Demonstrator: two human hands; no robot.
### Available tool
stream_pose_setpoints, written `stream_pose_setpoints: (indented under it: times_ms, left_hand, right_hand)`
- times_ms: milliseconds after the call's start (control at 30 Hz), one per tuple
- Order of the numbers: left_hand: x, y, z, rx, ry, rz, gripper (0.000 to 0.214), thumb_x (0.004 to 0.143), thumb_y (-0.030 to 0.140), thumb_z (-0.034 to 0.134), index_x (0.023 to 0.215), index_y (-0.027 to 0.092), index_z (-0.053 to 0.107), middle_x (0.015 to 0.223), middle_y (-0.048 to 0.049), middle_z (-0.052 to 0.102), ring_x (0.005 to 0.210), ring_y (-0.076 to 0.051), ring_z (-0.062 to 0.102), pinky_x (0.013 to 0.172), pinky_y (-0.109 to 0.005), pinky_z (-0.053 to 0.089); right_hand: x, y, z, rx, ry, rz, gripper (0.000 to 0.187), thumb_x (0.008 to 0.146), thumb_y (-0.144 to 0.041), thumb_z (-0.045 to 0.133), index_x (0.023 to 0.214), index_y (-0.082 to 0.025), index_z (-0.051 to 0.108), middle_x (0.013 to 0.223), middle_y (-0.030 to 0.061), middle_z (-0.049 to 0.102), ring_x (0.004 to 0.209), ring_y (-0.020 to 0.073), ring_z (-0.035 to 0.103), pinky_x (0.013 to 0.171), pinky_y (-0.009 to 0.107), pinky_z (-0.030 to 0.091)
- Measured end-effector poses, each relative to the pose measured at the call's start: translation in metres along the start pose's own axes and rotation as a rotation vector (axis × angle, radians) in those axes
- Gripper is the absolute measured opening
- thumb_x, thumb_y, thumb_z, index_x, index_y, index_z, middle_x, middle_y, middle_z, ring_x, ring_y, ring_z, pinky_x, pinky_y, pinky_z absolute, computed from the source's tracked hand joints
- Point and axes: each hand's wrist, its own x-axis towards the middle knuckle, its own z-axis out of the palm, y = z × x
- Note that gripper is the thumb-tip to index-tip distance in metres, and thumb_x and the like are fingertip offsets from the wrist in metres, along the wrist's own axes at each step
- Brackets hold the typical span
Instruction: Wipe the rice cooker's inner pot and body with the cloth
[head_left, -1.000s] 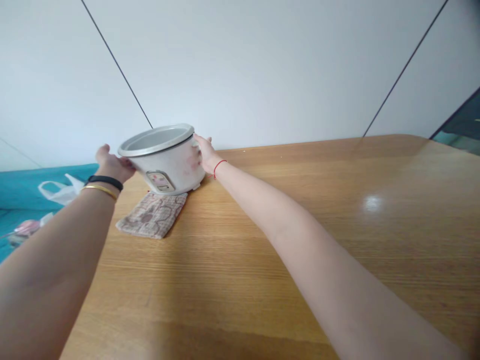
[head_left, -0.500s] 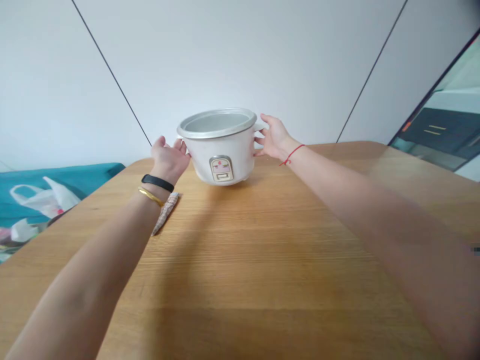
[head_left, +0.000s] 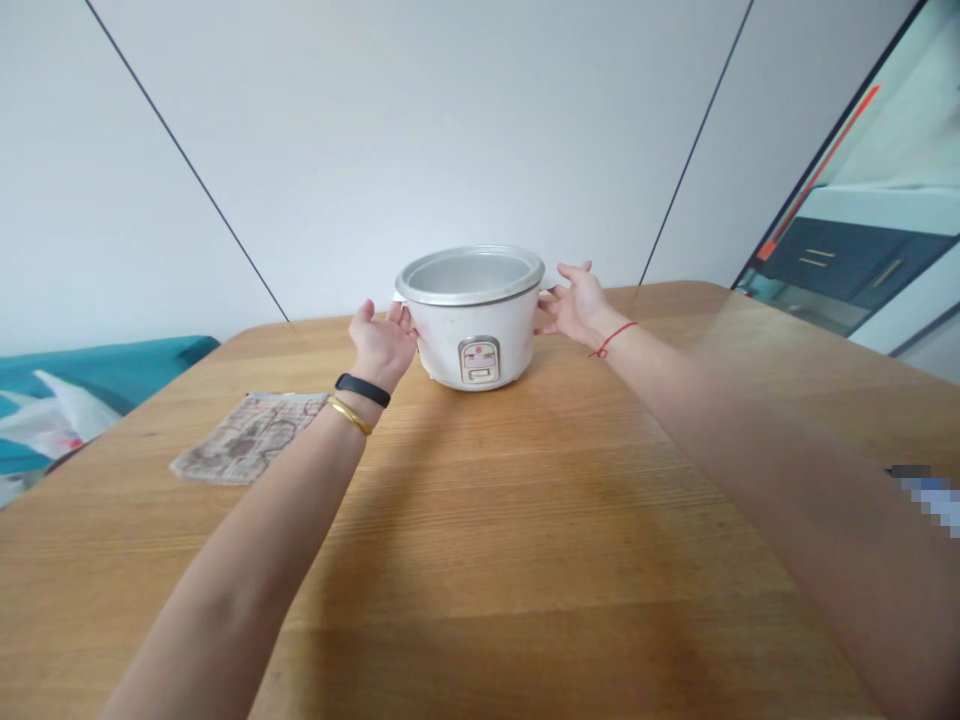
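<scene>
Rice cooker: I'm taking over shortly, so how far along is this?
Done: the white rice cooker stands upright on the wooden table, its aluminium inner pot seated inside. In hand: the left hand and right hand sit open at its sides. Remaining: no lid shows, and the patterned cloth lies apart, left of the cooker.

The 2 arms stretch forward, with the left hand point(head_left: 382, 346) and right hand point(head_left: 579, 306) open, fingers spread.
</scene>
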Motion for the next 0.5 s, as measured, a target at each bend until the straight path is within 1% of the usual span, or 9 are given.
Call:
stream_pose_setpoints:
  times_ms: [100,167,233,267,300,333,400,467,500]
  left_hand:
    - [-0.006,-0.002,0.008,-0.097,0.004,-0.018,0.053,0.097,0.056,0.031,0.131,0.025,0.057,0.137,-0.0111,0.063,0.141,-0.026,0.054,0.107,-0.043,0.054]
    - [-0.011,-0.001,0.013,-0.131,0.014,-0.055,0.056,0.098,0.056,0.028,0.134,0.024,0.056,0.142,-0.0121,0.062,0.144,-0.025,0.053,0.111,-0.043,0.051]
    - [-0.016,0.002,0.007,-0.079,0.028,-0.109,0.061,0.098,0.059,0.026,0.140,0.025,0.054,0.146,-0.0126,0.060,0.146,-0.025,0.051,0.115,-0.047,0.046]
    - [-0.019,0.005,-0.003,0.000,0.040,-0.131,0.062,0.097,0.061,0.027,0.141,0.027,0.053,0.147,-0.0125,0.060,0.148,-0.026,0.049,0.117,-0.050,0.044]
    - [-0.023,0.009,-0.020,0.119,0.056,-0.143,0.063,0.096,0.065,0.030,0.140,0.028,0.055,0.148,-0.0127,0.060,0.149,-0.027,0.049,0.118,-0.053,0.041]
    - [-0.027,0.013,-0.043,0.277,0.074,-0.135,0.061,0.093,0.067,0.036,0.135,0.029,0.059,0.147,-0.0126,0.061,0.149,-0.028,0.048,0.120,-0.054,0.039]
    - [-0.039,0.022,-0.104,0.706,0.116,-0.055,0.050,0.085,0.065,0.053,0.111,0.025,0.070,0.137,-0.0144,0.068,0.147,-0.034,0.049,0.120,-0.053,0.037]
    - [-0.056,0.030,-0.172,1.123,0.122,-0.037,0.039,0.076,0.061,0.063,0.079,0.022,0.067,0.103,-0.0156,0.076,0.132,-0.044,0.059,0.116,-0.058,0.039]
    - [-0.066,0.033,-0.202,1.177,0.149,-0.048,0.035,0.071,0.056,0.068,0.067,0.022,0.062,0.084,-0.0151,0.074,0.124,-0.049,0.061,0.113,-0.065,0.038]
  right_hand:
    - [-0.001,0.006,-0.004,0.053,-0.005,0.102,0.087,0.089,-0.079,0.033,0.162,-0.059,-0.011,0.162,0.0035,0.048,0.112,0.0308,0.067,0.101,0.075,0.047]
    - [0.000,0.008,-0.006,0.041,0.014,0.105,0.085,0.092,-0.077,0.029,0.162,-0.058,-0.015,0.167,0.0032,0.041,0.116,0.0309,0.067,0.099,0.072,0.051]
    - [-0.005,0.011,-0.010,-0.035,0.059,0.080,0.083,0.094,-0.076,0.027,0.161,-0.058,-0.018,0.171,0.0042,0.034,0.121,0.0325,0.065,0.094,0.070,0.054]
    - [-0.011,0.012,-0.013,-0.101,0.091,0.050,0.084,0.094,-0.075,0.027,0.162,-0.057,-0.020,0.172,0.0053,0.033,0.124,0.0336,0.064,0.092,0.069,0.055]
    - [-0.021,0.013,-0.017,-0.176,0.126,0.010,0.085,0.095,-0.074,0.029,0.162,-0.055,-0.021,0.172,0.0066,0.033,0.126,0.0345,0.063,0.091,0.068,0.056]
    - [-0.035,0.015,-0.021,-0.251,0.167,-0.034,0.087,0.096,-0.072,0.032,0.163,-0.054,-0.021,0.170,0.0081,0.035,0.128,0.0350,0.062,0.091,0.066,0.057]
    - [-0.073,0.019,-0.029,-0.356,0.251,-0.105,0.091,0.098,-0.063,0.040,0.165,-0.048,-0.019,0.165,0.0115,0.044,0.130,0.0346,0.061,0.095,0.063,0.058]
    - [-0.118,0.026,-0.033,-0.384,0.319,-0.128,0.096,0.098,-0.054,0.049,0.169,-0.040,-0.013,0.157,0.0167,0.052,0.129,0.0343,0.062,0.100,0.058,0.057]
    - [-0.141,0.029,-0.032,-0.379,0.326,-0.132,0.099,0.096,-0.051,0.054,0.171,-0.037,-0.010,0.153,0.0180,0.055,0.128,0.0342,0.064,0.103,0.057,0.057]
